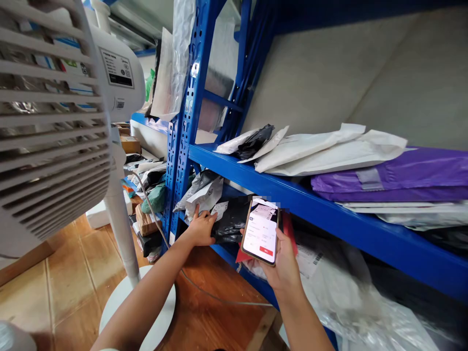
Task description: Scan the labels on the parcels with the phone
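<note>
Phone (260, 234) before the lower shelf (224, 252)

The fingers of your right hand (283, 265) are gripping the phone, screen lit; a red parcel (291, 236) is showing behind. Those of your left hand (199, 229) are resting, spread, against a white parcel (205, 196) and a black parcel (234, 218). 1 level up, a purple parcel (395, 175) is lying to the right.

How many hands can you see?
2: the left hand, at a black parcel on the lower shelf, and the right hand, holding a phone. No others show.
</note>
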`<state>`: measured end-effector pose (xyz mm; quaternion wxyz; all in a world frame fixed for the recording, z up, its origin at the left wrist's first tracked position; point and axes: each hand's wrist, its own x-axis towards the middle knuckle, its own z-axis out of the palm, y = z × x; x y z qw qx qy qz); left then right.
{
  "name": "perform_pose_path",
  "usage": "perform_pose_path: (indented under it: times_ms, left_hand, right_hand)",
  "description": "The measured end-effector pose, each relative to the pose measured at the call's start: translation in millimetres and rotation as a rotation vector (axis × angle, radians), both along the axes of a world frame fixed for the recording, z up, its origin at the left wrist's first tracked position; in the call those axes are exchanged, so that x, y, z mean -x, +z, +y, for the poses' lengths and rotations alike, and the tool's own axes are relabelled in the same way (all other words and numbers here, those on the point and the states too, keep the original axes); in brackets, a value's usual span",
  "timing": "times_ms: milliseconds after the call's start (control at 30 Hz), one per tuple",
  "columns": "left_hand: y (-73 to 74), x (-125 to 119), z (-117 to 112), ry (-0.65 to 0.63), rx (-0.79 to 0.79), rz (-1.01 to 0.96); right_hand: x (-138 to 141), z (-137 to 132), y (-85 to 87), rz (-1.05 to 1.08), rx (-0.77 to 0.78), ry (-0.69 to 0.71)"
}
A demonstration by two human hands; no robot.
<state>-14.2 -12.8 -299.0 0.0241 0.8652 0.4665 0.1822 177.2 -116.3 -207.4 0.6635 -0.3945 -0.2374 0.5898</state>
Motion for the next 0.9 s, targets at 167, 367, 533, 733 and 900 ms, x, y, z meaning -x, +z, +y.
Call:
perform_pose_path:
  times_ms: [167, 367, 533, 733, 900]
  left_hand:
    - [-4.5, 2.0, 3.1, 0.007, -0.031, 0.057]
    - [-7.2, 4.7, 6.8, 0.030, -0.037, 0.093]
    - [-5.5, 1.8, 7.0, 0.046, -0.046, 0.100]
    - [-5.7, -2.8, 7.0, 0.083, -0.048, 0.141]
    - [-8.6, -2.5, 16.1, 0.061, -0.027, 0.043]
  right_hand:
    - [-0.3, 1.5, -1.1, -0.006, -0.010, -0.001]
    - [-1.0, 2.4, -3.8, -0.014, 0.006, -0.008]
    - [-2.9, 2.0, -9.3, -0.051, -0.019, -0.005]
    - [-9.6, -19.4, -19.1, -0.144, -0.192, 0.066]
    - [-14.9, -40.5, -19.2, -0.182, -0.242, 0.203]
